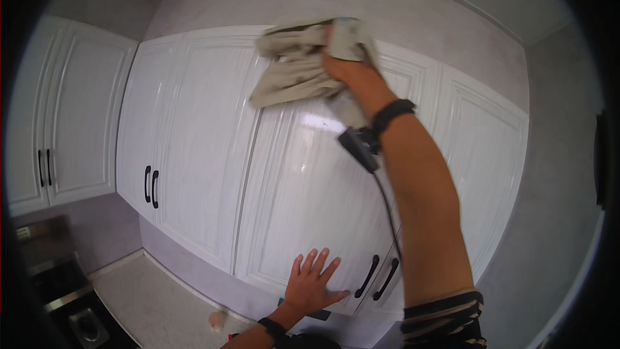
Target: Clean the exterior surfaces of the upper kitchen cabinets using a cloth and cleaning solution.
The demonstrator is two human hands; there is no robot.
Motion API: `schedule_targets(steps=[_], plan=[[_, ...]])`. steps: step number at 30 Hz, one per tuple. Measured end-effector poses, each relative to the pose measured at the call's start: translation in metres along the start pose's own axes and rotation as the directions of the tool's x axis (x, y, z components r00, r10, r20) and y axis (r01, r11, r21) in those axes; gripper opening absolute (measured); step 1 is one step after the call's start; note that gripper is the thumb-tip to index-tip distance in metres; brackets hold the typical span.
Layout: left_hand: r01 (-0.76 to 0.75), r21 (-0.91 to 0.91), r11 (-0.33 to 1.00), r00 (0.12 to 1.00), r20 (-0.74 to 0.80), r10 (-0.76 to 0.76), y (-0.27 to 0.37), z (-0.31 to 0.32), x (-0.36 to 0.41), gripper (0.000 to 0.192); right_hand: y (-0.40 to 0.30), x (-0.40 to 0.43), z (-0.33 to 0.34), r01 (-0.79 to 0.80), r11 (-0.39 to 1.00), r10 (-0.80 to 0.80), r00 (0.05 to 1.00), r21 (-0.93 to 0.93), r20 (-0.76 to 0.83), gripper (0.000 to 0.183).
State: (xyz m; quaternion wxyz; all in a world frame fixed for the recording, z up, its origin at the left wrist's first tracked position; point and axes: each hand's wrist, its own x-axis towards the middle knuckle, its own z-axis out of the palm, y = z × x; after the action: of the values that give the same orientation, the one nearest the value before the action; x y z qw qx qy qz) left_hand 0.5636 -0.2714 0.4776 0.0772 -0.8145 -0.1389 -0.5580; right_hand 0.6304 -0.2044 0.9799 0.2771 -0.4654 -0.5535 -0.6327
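My right hand (339, 60) is raised to the top edge of the white wall cabinets and grips a bunched beige cloth (295, 77). Part of the cloth is blurred, and it covers most of my fingers. Lower down, my left hand (312, 283) rests with fingers spread near the bottom of a white cabinet door (310, 194). It holds nothing. A dark device (358, 149) with a black cable (387, 198) hangs by my right wrist, below a black wristband (395, 114).
Black handles (151, 186) stick out from the doors. Below lies a pale countertop (150, 291) with a small beige object (216, 321) on it. A black gas hob (87, 325) is at lower left. Another wall cabinet (82, 111) meets the corner at left.
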Motion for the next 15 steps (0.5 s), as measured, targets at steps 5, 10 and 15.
schedule_targets(steps=[5,10,15], plan=[[0.046,0.110,0.993,0.999,0.004,-0.047,-0.031,-0.019,-0.019,0.083,0.082,-0.078,-0.110,-0.215,0.963,0.230,0.970,-0.162,0.080,0.057],[-0.005,0.061,0.998,0.999,0.035,0.003,-0.035,-0.003,-0.014,0.077,0.315,-0.100,-0.111,-0.311,0.950,0.312,0.943,0.022,-0.115,0.051],[0.048,0.092,0.995,0.999,-0.017,-0.046,-0.041,-0.018,-0.025,0.076,0.085,-0.060,-0.090,-0.170,0.986,0.168,0.976,-0.001,-0.139,0.041]])
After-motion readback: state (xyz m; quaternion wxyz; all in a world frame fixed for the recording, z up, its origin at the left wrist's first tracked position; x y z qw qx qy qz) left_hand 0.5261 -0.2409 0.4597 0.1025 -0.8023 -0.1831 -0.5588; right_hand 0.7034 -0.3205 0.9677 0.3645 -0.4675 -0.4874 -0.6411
